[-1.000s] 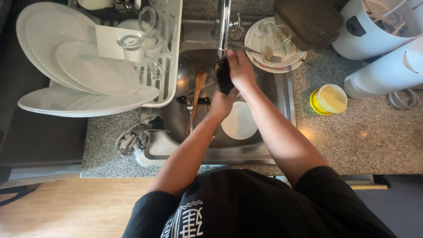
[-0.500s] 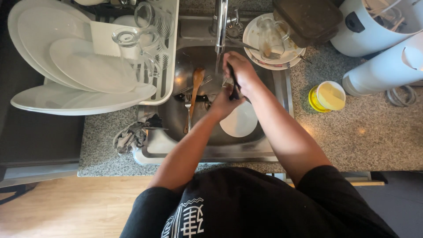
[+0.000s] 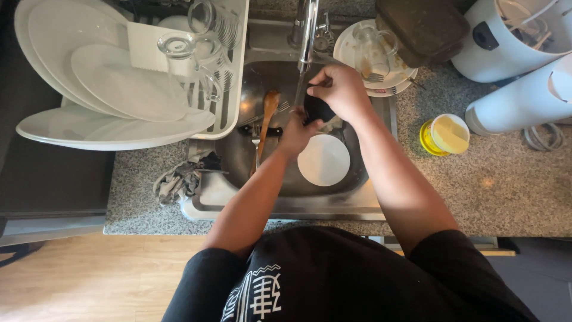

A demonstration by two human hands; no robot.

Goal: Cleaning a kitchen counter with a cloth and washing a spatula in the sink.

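A dark object (image 3: 320, 109) is gripped between the left hand (image 3: 298, 132) and the right hand (image 3: 339, 89), both closed on it under the faucet (image 3: 307, 33). Just below the hands a white plate (image 3: 323, 160) is seen in the sink (image 3: 238, 155); a wooden spoon (image 3: 267, 119) lies left of the left hand.

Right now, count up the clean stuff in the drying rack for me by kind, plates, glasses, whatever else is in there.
White plates: 4 that can be told apart
Clear glasses: 2, upside down
White flat board or lid: 1
Total: 7, though things at the back of the drying rack are partly hidden.
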